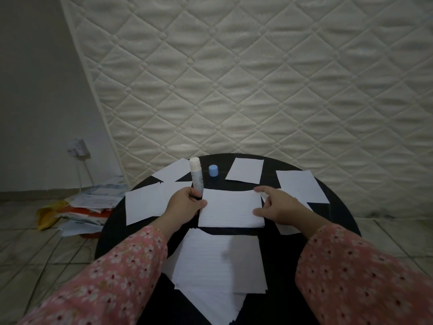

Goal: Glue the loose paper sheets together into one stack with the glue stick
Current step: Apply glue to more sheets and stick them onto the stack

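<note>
Round black tabletop (332, 208) is the landmark; left hand (185, 204) sits over its middle-left, fingers curled round the lower body of an uncapped glue stick (196, 177), stick upright with a slight lean, white glue end on top; blue cap (213, 170) stands on the tabletop just right of the stick, apart from it; right hand (278, 207) sits over the tabletop's middle-right, fingers spread and mostly straight, index finger reaching to the far right corner of a lined paper sheet (230, 208), thumb on that sheet's right edge, gripping nothing that I can see; the sheet lies flat at the tabletop's centre, between both hands; a paper stack (220, 266) of lined sheets lies at the tabletop's near edge, sheets fanned unevenly, lower ones poking out at the near side; loose sheets spread round the far half of the tabletop: one at far left (172, 171) partly behind the stick, one at left (143, 202), one at far centre-right (244, 170), one at right (302, 185) partly under the right hand; both sleeves (121, 273) pink with floral print; quilted white mattress (257, 78) stands upright behind the tabletop; pile of papers (91, 207) on tiled floor (35, 254) left of the tabletop; wall socket (77, 147) with a cable at far left.
</note>
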